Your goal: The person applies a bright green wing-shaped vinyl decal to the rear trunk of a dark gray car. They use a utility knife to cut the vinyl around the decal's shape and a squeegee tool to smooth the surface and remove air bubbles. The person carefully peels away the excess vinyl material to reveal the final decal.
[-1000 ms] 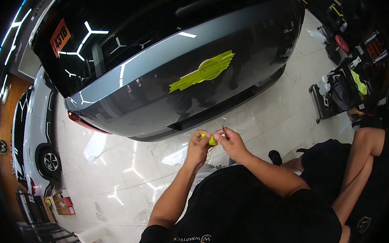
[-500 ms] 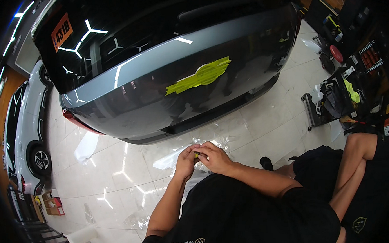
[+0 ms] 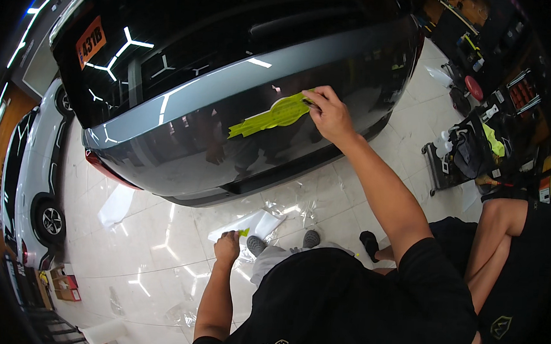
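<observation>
Right hand (image 3: pixel 329 115): raised to the car, fingers bent and pinching a thin dark pen-like tool (image 3: pixel 308 103); most of its shaft is lost behind my grip. Fingertips are at the right end of a yellow-green tape patch with a rounded middle and stepped ends (image 3: pixel 275 116). That patch sits slantwise on the glossy dark-grey tailgate (image 3: pixel 190 130). My knuckles screen its right tip; cannot tell whether the tool touches it.

Left hand (image 3: pixel 227 246): low, well apart from the car, fingers curled and gripping a small yellow-green scrap of tape (image 3: pixel 243 232).

Surroundings: a crumpled translucent white sheet (image 3: pixel 260 224) lies on the pale tiled floor (image 3: pixel 158 262) between me and the bumper, right by my grey shoes (image 3: pixel 256 246). A second white sheet (image 3: pixel 116 207) lies farther left. Beyond it, a white car with black trim (image 3: pixel 33 178) lines the left side; near its rear, a brown open-fronted box (image 3: pixel 64 283).

Right side is crowded: another person's black-socked foot (image 3: pixel 369 244) rests near mine, their bare leg (image 3: pixel 497 227) behind my right arm. Past them, a low black wheeled cart (image 3: pixel 434 171) carries white bottles (image 3: pixel 443 143), a dark bag (image 3: pixel 469 154) and a yellow-green cloth (image 3: pixel 494 140).
</observation>
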`<state>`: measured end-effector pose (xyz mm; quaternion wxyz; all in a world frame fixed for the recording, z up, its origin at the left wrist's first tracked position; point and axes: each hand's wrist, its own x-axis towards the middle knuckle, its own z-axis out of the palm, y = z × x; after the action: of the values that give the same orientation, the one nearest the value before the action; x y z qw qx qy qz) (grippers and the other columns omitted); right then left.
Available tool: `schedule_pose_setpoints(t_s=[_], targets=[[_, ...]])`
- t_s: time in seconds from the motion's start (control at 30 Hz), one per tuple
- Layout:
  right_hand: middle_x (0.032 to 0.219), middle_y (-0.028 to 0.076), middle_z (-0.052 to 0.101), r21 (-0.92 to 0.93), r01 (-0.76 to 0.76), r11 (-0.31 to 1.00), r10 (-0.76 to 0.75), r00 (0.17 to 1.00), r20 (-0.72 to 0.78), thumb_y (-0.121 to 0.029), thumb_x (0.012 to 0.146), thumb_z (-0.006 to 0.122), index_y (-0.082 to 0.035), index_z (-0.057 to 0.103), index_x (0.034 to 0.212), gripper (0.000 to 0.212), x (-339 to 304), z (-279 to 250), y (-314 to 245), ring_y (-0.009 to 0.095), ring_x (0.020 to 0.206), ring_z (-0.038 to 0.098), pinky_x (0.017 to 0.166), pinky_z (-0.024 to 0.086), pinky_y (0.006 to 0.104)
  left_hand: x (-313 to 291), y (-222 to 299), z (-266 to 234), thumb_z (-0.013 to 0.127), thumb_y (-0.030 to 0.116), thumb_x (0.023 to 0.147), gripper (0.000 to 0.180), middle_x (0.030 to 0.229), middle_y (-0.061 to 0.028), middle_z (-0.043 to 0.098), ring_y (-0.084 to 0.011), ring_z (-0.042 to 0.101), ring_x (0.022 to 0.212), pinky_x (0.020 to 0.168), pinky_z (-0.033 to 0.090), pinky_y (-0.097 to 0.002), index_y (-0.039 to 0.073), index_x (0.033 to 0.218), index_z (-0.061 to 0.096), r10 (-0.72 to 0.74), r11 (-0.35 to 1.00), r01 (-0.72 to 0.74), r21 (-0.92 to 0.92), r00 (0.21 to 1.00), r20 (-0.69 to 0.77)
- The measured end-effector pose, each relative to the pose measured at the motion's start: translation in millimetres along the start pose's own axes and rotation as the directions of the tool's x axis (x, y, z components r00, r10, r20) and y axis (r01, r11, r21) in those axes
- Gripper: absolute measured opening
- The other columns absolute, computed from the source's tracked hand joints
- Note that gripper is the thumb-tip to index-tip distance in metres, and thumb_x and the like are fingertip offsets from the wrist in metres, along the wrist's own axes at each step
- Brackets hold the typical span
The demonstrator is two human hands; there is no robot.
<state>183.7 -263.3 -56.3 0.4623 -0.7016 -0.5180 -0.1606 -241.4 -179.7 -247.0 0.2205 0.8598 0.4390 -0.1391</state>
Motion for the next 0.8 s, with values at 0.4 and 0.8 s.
schedule_pose_setpoints(t_s=[0.4, 0.8], targets=[[0.098, 0.009, 0.055, -0.218, 0.199, 0.955, -0.141, 0.957, 0.255, -0.008, 0.078, 0.067, -0.007, 0.057, 0.098, 0.022, 25.5, 7.2, 5.9, 0.03, 0.079, 0.065, 0.067, 0.054, 0.0428, -31.2, -111.9, 122.1, 0.054, 0.022, 0.081, 0.041, 0.108, -0.0265, 0.065, -0.0384, 0.062, 0.103, 0.09, 0.05, -0.0433, -0.001, 0.113, 0.064, -0.23, 0.94, 0.248, -0.235, 0.968, 0.105], [0.099, 0.011, 0.056, -0.406, 0.272, 0.872, -0.062, 0.886, 0.46, -0.006, 0.078, 0.064, -0.005, 0.055, 0.102, 0.025, 43.3, -5.0, -21.2, 0.031, 0.081, 0.064, 0.069, 0.053, 0.0447, -29.2, -186.2, 196.8, 0.053, 0.026, 0.082, 0.035, 0.105, -0.0246, 0.066, -0.0396, 0.063, 0.1, 0.088, 0.05, -0.0437, 0.0, 0.1, 0.068, -0.13, 0.984, 0.153, -0.088, 0.966, 0.222]])
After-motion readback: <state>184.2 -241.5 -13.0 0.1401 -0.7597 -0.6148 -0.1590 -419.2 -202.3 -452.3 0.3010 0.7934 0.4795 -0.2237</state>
